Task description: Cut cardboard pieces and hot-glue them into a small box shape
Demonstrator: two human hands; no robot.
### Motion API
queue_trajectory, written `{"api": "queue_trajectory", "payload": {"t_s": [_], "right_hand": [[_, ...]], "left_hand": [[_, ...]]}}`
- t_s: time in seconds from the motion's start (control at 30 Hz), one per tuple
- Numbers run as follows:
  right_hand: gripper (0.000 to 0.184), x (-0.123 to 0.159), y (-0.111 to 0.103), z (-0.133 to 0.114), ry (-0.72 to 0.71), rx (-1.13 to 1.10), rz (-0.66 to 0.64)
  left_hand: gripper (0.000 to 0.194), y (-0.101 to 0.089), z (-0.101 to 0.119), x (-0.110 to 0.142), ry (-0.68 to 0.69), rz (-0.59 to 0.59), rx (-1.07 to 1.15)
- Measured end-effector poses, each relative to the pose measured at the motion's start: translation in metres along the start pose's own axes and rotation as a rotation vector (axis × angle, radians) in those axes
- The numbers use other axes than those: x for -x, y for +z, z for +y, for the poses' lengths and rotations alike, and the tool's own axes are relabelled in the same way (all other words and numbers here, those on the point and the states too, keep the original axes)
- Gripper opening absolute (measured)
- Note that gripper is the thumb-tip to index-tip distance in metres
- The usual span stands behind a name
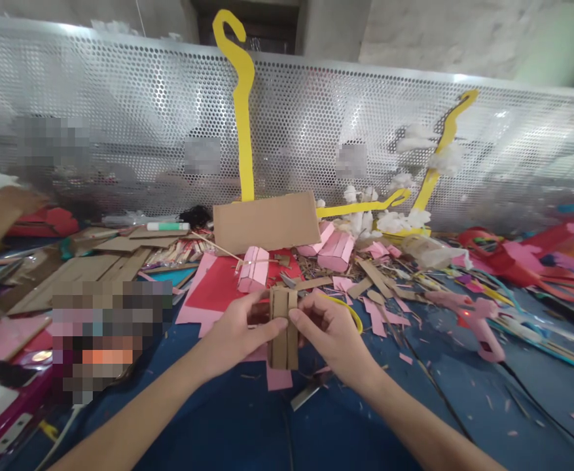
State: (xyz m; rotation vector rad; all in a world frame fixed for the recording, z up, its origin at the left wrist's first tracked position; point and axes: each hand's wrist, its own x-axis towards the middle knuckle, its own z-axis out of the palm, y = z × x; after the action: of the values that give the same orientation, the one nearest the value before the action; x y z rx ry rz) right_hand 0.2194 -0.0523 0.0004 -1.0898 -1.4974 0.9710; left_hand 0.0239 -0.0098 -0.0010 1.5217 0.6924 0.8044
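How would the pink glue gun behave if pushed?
The glue gun probably swivels rather than rolls, given its angled body. Its black cord, trailing from the grip, may drag or tug. The shell looks like hard plastic, likely stiff.

Perforated metal panel (296,111) behind blue tabletop (375,418); grey wall (414,33), concrete perhaps; dark opening (267,26).

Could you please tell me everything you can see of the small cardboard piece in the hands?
The small cardboard piece is plain brown, narrow and oblong, with lines running lengthwise that divide its face into strips; whether these are folds or separate layers is unclear. Its long side points away from the person. The left hand holds its left side and the right hand its right, both thumbs on the face. Pink paper shows beyond its near end. Its underside is hidden.
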Motion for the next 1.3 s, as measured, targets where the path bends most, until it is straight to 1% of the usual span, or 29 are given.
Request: {"api": "queue_trajectory", "payload": {"t_s": [0.2,0.37,0.5,0.63,0.77,0.87,1.0,1.17,1.3], "right_hand": [[0.033,0.000,0.000,0.000,-0.009,0.023,-0.010],[0.035,-0.001,0.000,0.002,-0.015,0.034,-0.004],[0.033,0.000,0.000,0.003,-0.005,0.025,-0.028],[0.034,0.000,0.001,0.001,-0.001,-0.065,-0.025],[0.036,-0.001,0.001,0.000,0.043,-0.192,-0.005],[0.034,-0.002,0.002,0.003,0.060,-0.253,0.006],[0.031,-0.003,-0.001,0.010,0.079,-0.354,0.026],[0.030,-0.003,-0.004,0.011,0.075,-0.383,0.051],[0.029,-0.001,-0.002,0.010,0.083,-0.374,0.019]], "left_hand": [[0.055,0.000,0.000,-0.001,-0.002,0.013,-0.046],[0.055,-0.001,-0.003,-0.002,-0.006,0.021,-0.030],[0.056,-0.001,-0.003,-0.002,0.008,0.019,-0.033],[0.056,0.000,-0.003,-0.003,0.020,0.029,-0.031],[0.053,0.000,-0.003,-0.003,0.003,0.006,0.044],[0.055,-0.001,-0.001,-0.002,-0.029,0.028,0.048],[0.053,-0.001,0.004,-0.002,-0.030,0.066,0.047],[0.053,0.001,0.005,-0.004,-0.064,0.091,0.106],[0.052,0.001,0.006,-0.004,-0.063,0.096,0.124]]}}
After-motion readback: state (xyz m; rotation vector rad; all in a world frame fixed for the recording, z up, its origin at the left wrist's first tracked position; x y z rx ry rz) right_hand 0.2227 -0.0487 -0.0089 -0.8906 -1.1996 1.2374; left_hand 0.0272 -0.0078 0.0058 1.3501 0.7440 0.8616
